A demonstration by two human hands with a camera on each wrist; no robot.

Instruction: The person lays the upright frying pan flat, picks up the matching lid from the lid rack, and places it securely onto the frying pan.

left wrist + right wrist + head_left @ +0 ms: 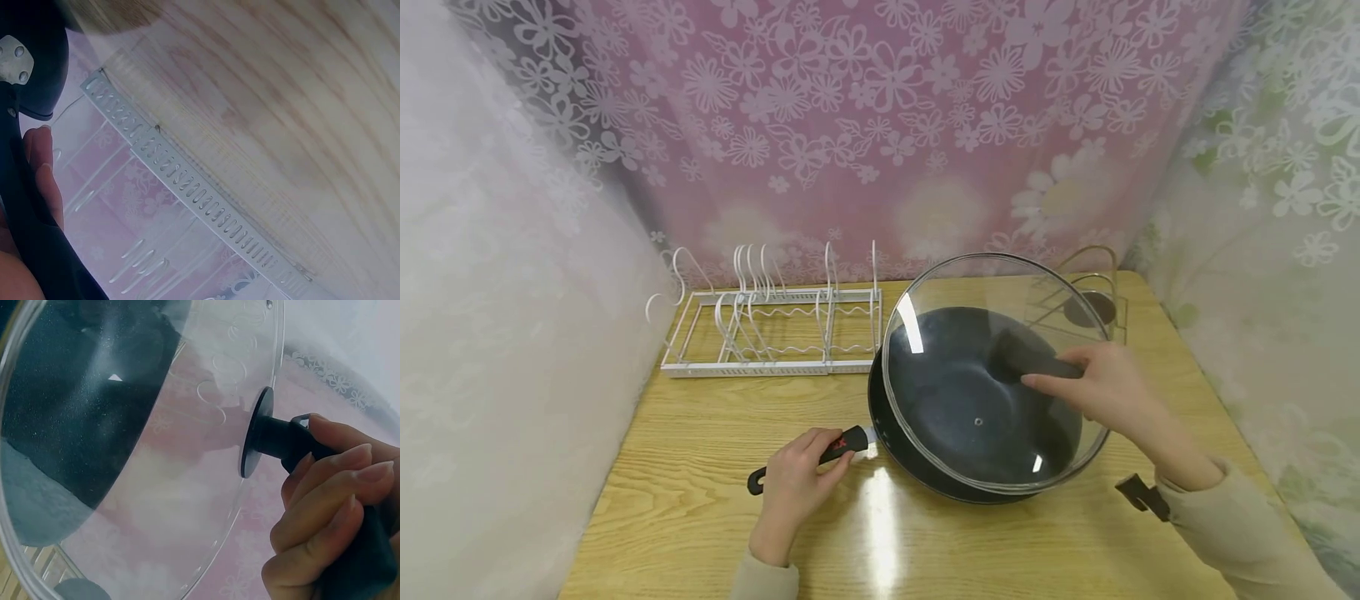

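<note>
A dark frying pan (pixel 880 408) sits on the table, its black handle (pixel 852 440) pointing to the front left. My left hand (pixel 797 479) grips that handle; in the left wrist view, fingers (pixel 49 190) lie along the handle (pixel 22 181). A clear glass lid (pixel 970 283) with a metal rim is held above the pan, shifted toward the back right. My right hand (pixel 1116 392) holds the lid by its black handle. Curled fingers (pixel 319 531) wrap the lid's handle (pixel 297 445) in the right wrist view, where the glass (pixel 156 506) stands apart from the pan.
A white wire dish rack (pixel 760 369) stands at the back left, close to the pan's rim. Behind the lid at the back right is a gold wire stand (pixel 1115 283) with a brown round part. Patterned curtains (pixel 850 150) enclose the wooden table (pixel 692 467).
</note>
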